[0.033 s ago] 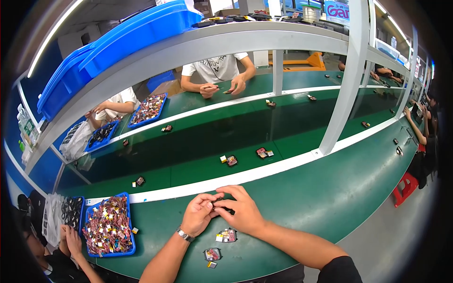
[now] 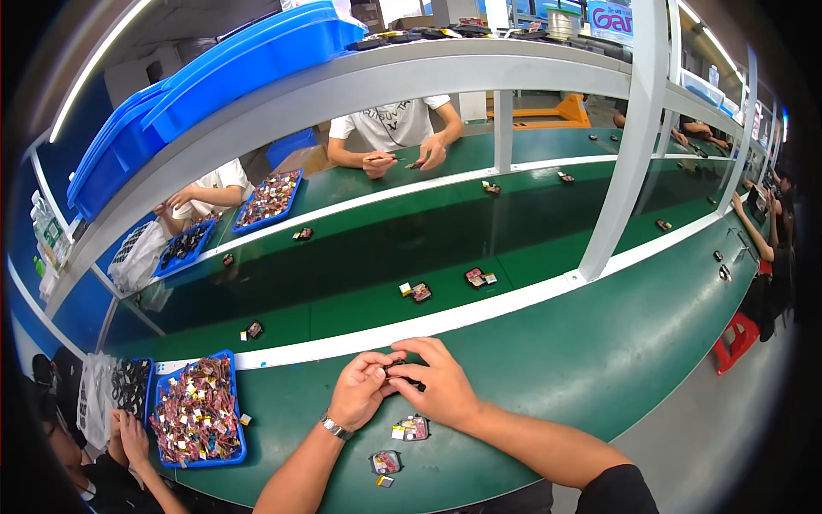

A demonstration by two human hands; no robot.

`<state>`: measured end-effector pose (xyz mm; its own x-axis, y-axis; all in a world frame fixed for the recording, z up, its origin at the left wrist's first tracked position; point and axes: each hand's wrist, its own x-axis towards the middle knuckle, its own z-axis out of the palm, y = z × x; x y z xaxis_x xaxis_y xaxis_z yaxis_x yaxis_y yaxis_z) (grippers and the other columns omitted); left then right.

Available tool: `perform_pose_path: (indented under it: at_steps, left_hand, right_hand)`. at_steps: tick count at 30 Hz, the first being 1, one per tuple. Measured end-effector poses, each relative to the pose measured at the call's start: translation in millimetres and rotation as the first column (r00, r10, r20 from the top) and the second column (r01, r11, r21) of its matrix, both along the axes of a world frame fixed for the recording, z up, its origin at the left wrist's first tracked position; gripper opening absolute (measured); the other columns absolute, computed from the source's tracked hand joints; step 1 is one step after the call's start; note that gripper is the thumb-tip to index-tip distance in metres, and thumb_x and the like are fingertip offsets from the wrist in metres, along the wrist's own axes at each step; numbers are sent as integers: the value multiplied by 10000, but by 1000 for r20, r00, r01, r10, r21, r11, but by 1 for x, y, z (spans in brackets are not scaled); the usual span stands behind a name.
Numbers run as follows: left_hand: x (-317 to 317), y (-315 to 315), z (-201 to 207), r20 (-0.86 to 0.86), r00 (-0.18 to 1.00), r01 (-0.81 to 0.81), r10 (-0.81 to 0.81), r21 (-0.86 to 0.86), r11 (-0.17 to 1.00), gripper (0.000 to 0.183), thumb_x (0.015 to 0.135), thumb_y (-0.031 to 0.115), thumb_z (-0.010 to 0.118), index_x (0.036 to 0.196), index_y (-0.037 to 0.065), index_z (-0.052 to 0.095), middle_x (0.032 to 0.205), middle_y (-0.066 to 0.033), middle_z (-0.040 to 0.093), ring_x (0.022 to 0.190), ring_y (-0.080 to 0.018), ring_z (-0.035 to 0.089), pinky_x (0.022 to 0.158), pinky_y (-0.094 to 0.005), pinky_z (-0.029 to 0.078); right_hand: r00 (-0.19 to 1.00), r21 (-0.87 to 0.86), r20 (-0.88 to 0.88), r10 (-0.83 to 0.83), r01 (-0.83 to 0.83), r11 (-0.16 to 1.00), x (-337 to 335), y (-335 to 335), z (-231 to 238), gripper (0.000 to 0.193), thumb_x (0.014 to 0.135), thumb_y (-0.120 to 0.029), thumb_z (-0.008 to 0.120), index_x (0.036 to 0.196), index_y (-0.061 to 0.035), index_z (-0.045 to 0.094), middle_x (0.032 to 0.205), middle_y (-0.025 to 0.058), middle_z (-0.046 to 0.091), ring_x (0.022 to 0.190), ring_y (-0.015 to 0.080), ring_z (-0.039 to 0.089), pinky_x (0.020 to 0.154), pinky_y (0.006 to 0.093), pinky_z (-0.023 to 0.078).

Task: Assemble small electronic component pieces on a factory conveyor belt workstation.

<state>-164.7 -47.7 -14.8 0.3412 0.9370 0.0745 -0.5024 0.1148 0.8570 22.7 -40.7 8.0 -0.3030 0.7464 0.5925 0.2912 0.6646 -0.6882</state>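
My left hand (image 2: 360,387), with a metal-banded watch at its wrist, and my right hand (image 2: 438,381) meet over the green bench. Between their fingertips they pinch a small black part (image 2: 396,365), mostly covered by the fingers, so its exact kind does not show. Just below the hands lies a small black-framed circuit assembly (image 2: 414,427) with a white-and-yellow tab beside it. Closer to me, a second black-framed assembly (image 2: 386,463) rests on the bench, its white-and-yellow tab (image 2: 385,481) at its lower edge.
A blue tray (image 2: 241,428) heaped with reddish wired circuit pieces stands at left, beside a tray of black parts (image 2: 131,384) and a co-worker's hands (image 2: 128,435). Beyond a white rail (image 2: 342,347), several assemblies lie on the green belt (image 2: 334,319). A grey post (image 2: 618,171) rises at right.
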Motion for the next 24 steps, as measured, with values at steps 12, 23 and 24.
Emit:
perform_pose_path:
  at_steps: [12, 23, 24]
  left_hand:
    - [2, -2, -1, -41, 996, -74, 74, 3, 997, 174, 984, 95, 531, 1149, 36, 532, 1350, -182, 531, 1128, -235, 601, 943, -402, 526]
    - [1, -1, -6, 33, 996, -77, 77, -2, 997, 182, 971, 76, 549, 1149, 47, 523, 1316, -169, 559, 1105, -236, 614, 950, -416, 523]
    - [1, -1, -6, 31, 997, -77, 77, -3, 997, 182, 971, 76, 549, 1149, 47, 523, 1316, -169, 559, 1105, -236, 614, 950, -416, 523]
  right_hand:
    - [995, -43, -48, 91, -93, 995, 2, 3, -1, 185, 782, -65, 705, 966, -65, 720, 1325, 115, 553, 1294, 340, 439, 1027, 423, 418]
    - [1000, 67, -4, -4, 4, 998, 1, 0, -3, 175, 767, -52, 719, 941, -69, 705, 1264, 100, 577, 1224, 325, 498, 1005, 429, 441]
    - [1000, 67, -6, -4, 5, 998, 1, 0, -3, 175, 767, -52, 719, 941, -69, 705, 1264, 100, 577, 1224, 325, 498, 1005, 429, 441]
